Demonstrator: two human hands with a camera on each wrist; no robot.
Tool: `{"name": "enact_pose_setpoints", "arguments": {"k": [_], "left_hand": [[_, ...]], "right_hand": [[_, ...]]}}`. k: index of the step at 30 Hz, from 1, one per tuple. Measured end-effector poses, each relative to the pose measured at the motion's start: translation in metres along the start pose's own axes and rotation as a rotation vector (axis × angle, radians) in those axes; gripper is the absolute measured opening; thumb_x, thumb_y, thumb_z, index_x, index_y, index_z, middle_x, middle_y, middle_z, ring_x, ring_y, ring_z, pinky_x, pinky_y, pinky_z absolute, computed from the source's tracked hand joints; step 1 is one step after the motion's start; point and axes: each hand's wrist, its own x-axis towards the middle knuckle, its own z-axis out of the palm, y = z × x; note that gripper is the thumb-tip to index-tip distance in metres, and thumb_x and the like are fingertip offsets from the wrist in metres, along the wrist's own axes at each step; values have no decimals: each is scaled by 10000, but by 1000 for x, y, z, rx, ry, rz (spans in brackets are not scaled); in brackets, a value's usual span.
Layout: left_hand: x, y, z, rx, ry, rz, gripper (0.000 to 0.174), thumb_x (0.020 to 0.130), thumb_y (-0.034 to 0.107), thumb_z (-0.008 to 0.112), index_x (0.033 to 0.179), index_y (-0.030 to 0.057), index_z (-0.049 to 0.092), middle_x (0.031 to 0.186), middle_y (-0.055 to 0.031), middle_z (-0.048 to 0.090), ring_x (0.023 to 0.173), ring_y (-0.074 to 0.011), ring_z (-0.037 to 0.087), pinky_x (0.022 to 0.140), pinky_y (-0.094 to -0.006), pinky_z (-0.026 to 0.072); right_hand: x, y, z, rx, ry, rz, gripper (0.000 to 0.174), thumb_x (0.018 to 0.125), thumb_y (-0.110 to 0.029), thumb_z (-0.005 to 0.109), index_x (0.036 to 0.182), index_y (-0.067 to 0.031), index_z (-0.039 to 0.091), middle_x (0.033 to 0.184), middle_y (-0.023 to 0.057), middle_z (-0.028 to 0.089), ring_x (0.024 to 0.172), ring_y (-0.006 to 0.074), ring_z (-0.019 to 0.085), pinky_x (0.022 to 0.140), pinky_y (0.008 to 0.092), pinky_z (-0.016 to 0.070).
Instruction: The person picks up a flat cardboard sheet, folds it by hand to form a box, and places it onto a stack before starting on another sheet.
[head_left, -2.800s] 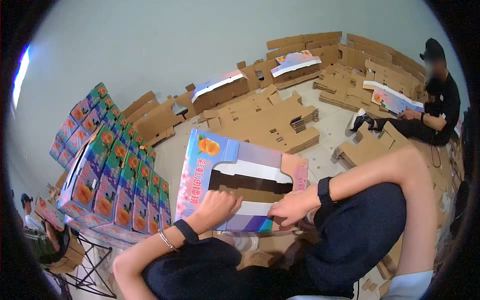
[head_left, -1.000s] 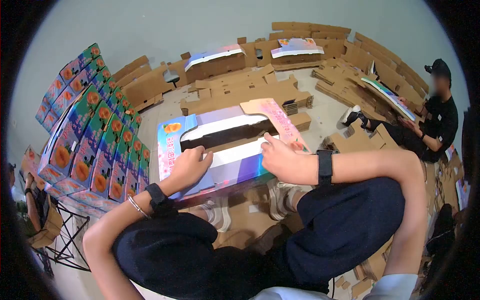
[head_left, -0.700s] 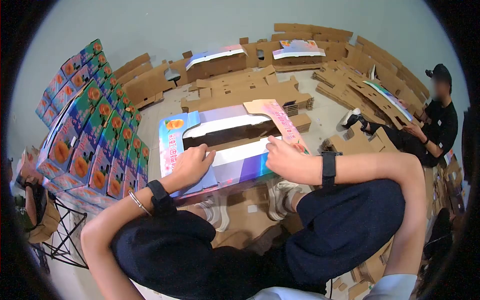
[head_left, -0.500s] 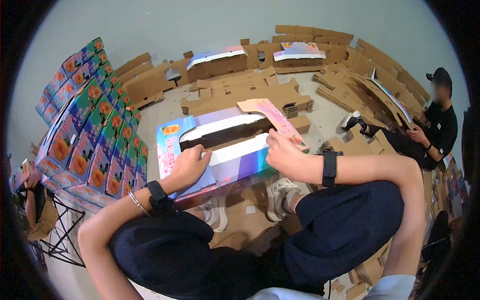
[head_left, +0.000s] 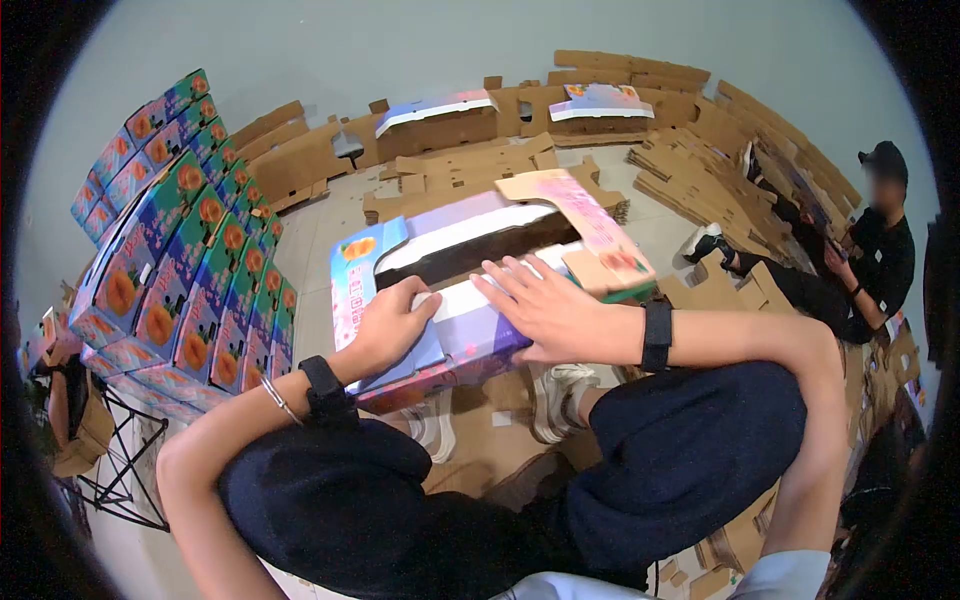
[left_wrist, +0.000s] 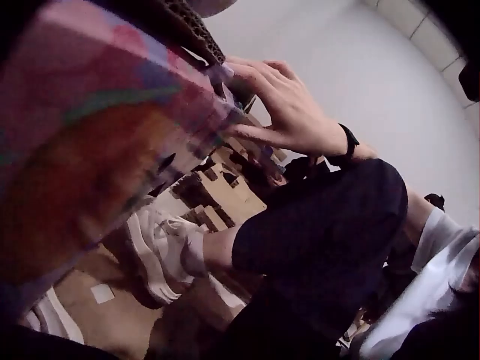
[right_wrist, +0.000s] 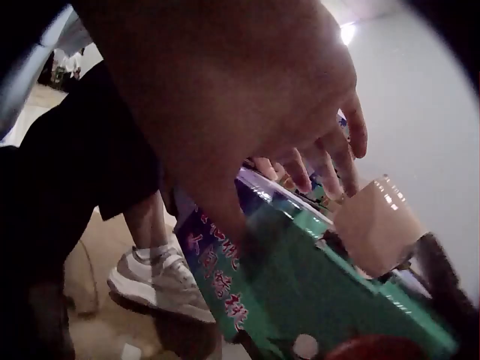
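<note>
A printed carton (head_left: 600, 225) with a large cutout on top is tilted in front of the knees. At its left near part, my left hand (head_left: 392, 322) curls its fingers over the strip beside the cutout, the thumb lying on top. My right hand (head_left: 548, 312) lies across the near strip with fingers straight and spread, left of a tan folded flap (head_left: 592, 270). In the right wrist view, the right hand (right_wrist: 255, 82) is over the carton's green side (right_wrist: 292, 277); the left wrist view shows the right hand (left_wrist: 289, 109) at the carton's edge.
Finished-looking printed boxes (head_left: 160, 270) are stacked on the left. Flat cardboard (head_left: 470, 175) lies ahead, with printed pieces (head_left: 440, 112) by the wall. A seated person (head_left: 885, 240) is at right; another person's arm (head_left: 62, 400) and a black metal frame (head_left: 125, 450) are at left.
My right hand has come off the right end of the near strip and flattened leftward across it. The tan right flap now lies folded over, and the carton has shifted slightly right.
</note>
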Motion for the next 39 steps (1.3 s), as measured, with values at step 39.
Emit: {"name": "enact_pose_setpoints", "arguments": {"k": [39], "left_hand": [[-11, 0, 11, 3, -565, 6, 533, 927, 447, 462, 927, -46, 664, 808, -211, 654, 743, -270, 623, 725, -357, 479]], "right_hand": [[-11, 8, 12, 628, -290, -127, 723, 670, -89, 619, 1336, -19, 346, 1272, 157, 452, 1167, 331, 459, 950, 409, 396]]}}
